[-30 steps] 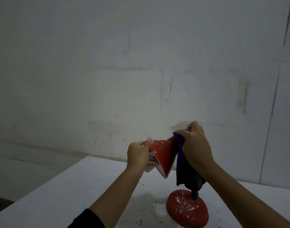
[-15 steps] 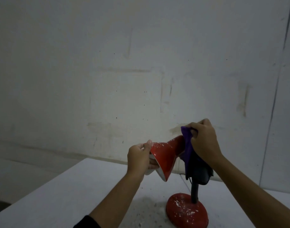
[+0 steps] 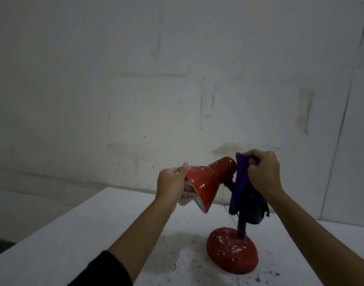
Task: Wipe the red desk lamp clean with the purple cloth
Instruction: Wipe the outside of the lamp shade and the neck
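Note:
The red desk lamp stands on a white table (image 3: 74,234). Its cone shade (image 3: 206,180) tilts down to the left and its round base (image 3: 231,249) is speckled with white flecks. My left hand (image 3: 174,183) grips the shade's rim, thumb on top and fingers inside. My right hand (image 3: 263,172) holds the purple cloth (image 3: 240,182) bunched at the back end of the shade; the cloth hangs down over the black neck (image 3: 241,228) and hides the joint.
A stained pale wall (image 3: 135,89) rises right behind the table. White dust and dark specks lie on the tabletop around the lamp base. The table's left edge runs diagonally toward the lower left, with dark floor beyond.
My right hand has slid the cloth back along the shade from near its middle to its rear end, uncovering more red. The left hand keeps its grip on the rim.

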